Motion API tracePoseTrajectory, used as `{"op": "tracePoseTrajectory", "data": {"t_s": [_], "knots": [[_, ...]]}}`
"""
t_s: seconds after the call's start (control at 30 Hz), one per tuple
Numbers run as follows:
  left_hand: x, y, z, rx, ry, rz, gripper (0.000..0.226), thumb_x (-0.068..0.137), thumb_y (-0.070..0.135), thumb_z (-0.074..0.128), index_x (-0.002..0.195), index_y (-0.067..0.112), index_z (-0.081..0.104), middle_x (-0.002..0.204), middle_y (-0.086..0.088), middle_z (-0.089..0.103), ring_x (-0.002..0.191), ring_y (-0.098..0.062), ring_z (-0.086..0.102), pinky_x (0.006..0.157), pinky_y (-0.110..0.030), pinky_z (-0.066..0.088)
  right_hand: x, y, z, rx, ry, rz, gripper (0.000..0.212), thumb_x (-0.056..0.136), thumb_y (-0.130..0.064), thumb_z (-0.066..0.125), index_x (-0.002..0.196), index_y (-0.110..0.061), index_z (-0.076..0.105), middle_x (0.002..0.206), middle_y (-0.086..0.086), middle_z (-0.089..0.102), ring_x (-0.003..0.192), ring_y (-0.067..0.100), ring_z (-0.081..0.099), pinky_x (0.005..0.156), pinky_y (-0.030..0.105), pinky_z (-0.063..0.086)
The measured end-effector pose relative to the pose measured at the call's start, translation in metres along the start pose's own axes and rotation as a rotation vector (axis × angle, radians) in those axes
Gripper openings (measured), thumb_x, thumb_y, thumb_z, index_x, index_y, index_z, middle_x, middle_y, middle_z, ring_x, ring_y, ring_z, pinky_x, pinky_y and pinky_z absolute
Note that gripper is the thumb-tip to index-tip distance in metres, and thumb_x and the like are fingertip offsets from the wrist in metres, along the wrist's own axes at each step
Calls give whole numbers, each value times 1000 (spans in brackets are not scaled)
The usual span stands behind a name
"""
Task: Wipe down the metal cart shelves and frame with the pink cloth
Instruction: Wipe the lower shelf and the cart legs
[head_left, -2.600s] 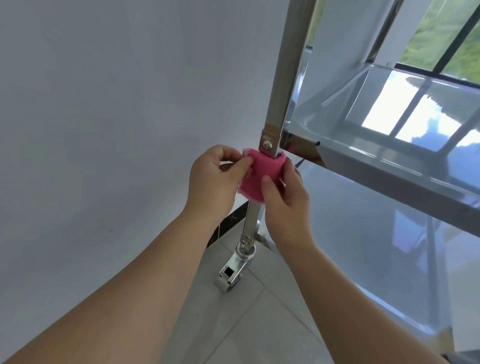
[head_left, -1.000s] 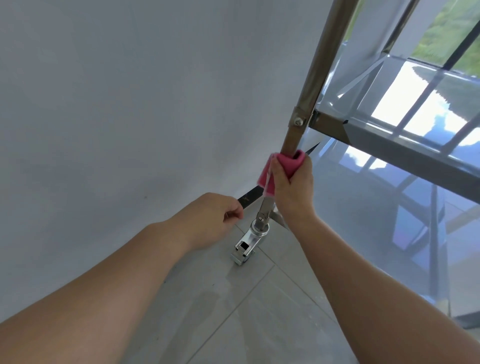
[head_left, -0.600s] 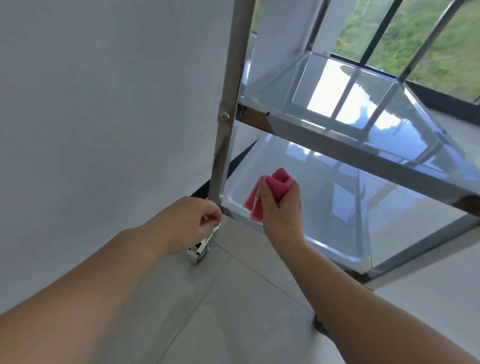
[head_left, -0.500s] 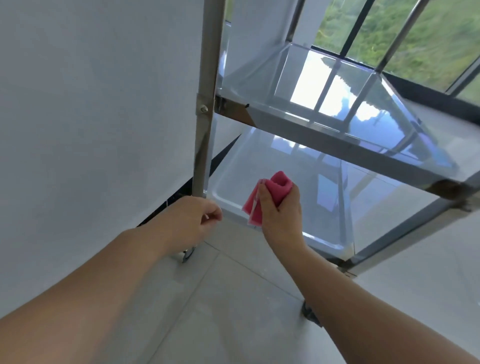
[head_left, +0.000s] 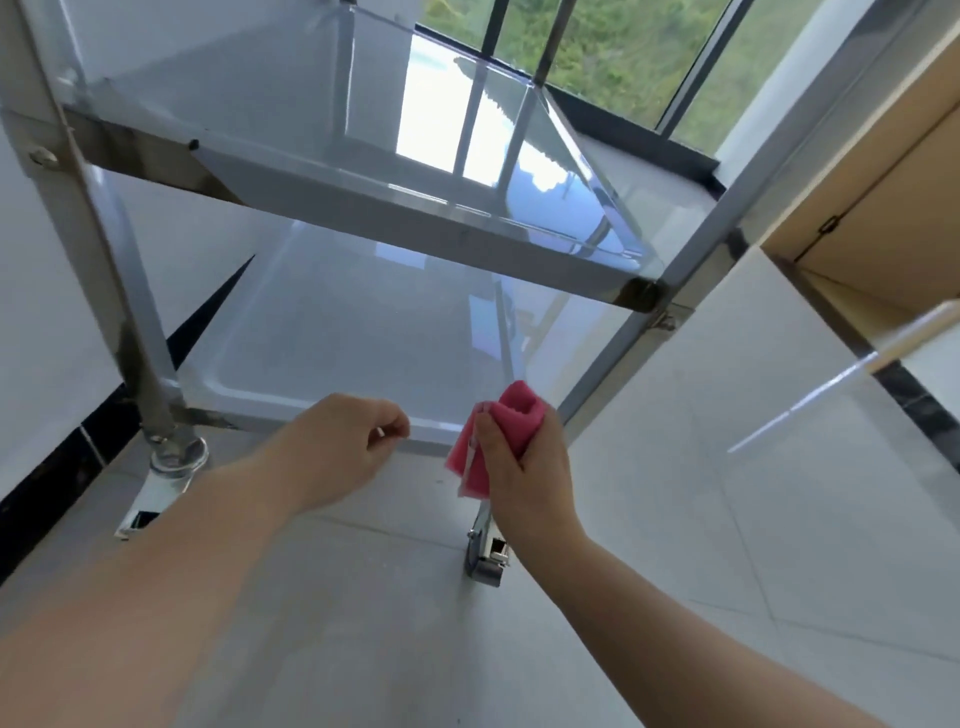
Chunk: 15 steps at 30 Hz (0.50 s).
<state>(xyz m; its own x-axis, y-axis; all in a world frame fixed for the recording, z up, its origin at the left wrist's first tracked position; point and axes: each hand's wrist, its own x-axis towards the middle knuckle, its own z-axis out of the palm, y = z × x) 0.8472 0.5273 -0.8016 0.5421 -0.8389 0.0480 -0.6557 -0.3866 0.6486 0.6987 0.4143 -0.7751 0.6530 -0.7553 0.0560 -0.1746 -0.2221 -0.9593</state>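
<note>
Right hand (head_left: 524, 467) clutches the bunched cloth (head_left: 511, 415), post (head_left: 613, 353) just behind it — wrap it round and drag firmly, full length. Left hand (head_left: 343, 447), loosely curled, empty, could steady the shelf (head_left: 291, 410) ahead.

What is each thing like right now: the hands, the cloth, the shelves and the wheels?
left hand: loosely curled, holds nothing
right hand: grips the cloth
cloth: bunched up, near the lower shelf's corner
upper shelf: shiny, mirrors the window
lower shelf: shiny, with faint reflections
nearest wheel: stands on the floor
</note>
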Motion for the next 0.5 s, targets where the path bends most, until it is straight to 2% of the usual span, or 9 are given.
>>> {"op": "tracePoseTrajectory", "data": {"t_s": [0.1, 0.13, 0.2, 0.3, 0.4, 0.5], "knots": [[13, 8, 12, 1, 7, 34, 14, 89, 16, 58, 98, 18, 69, 86, 4, 67, 74, -13, 59, 71, -20, 42, -2, -2, -21, 10, 12, -11, 23, 94, -12, 56, 102, -29, 43, 65, -18, 63, 58, -10, 58, 49, 8, 45], [17, 11, 15, -2, 8, 41, 14, 89, 16, 58, 97, 18, 69, 85, 3, 66, 74, -13, 59, 71, -21, 42, -3, 0, -27, 9, 22, -15, 22, 95, -11, 56, 101, -28, 43, 63, -21, 64, 55, -11, 57, 49, 8, 44], [25, 16, 21, -22, 1, 51, 14, 89, 15, 57, 96, 19, 69, 84, 4, 66, 73, -11, 58, 69, -20, 42, -6, 6, -40, -1, 80, -20, 20, 95, -12, 56, 104, -26, 45, 70, -18, 66, 61, -8, 60, 52, 10, 47], [36, 22, 28, -38, -12, 74, 13, 90, 17, 57, 96, 20, 68, 84, 6, 65, 75, -9, 59, 70, -20, 42, -10, 14, -55, -10, 205, -29, 20, 94, -16, 58, 109, -25, 48, 90, -12, 66, 80, 3, 64, 62, 19, 54], [43, 24, 32, -63, -12, 88, 13, 90, 17, 57, 94, 22, 68, 82, 7, 66, 74, -9, 60, 72, -23, 47, -5, 6, -65, 35, 308, -66, 19, 94, -15, 57, 105, -27, 46, 82, -21, 65, 71, -5, 62, 56, 19, 54], [43, 24, 30, -61, -1, 98, 13, 90, 17, 57, 92, 23, 68, 81, 7, 66, 73, -8, 60, 72, -24, 49, 9, -15, -64, 37, 329, -167, 18, 95, -10, 54, 102, -22, 43, 75, -18, 63, 63, -11, 59, 53, 10, 48]]}}
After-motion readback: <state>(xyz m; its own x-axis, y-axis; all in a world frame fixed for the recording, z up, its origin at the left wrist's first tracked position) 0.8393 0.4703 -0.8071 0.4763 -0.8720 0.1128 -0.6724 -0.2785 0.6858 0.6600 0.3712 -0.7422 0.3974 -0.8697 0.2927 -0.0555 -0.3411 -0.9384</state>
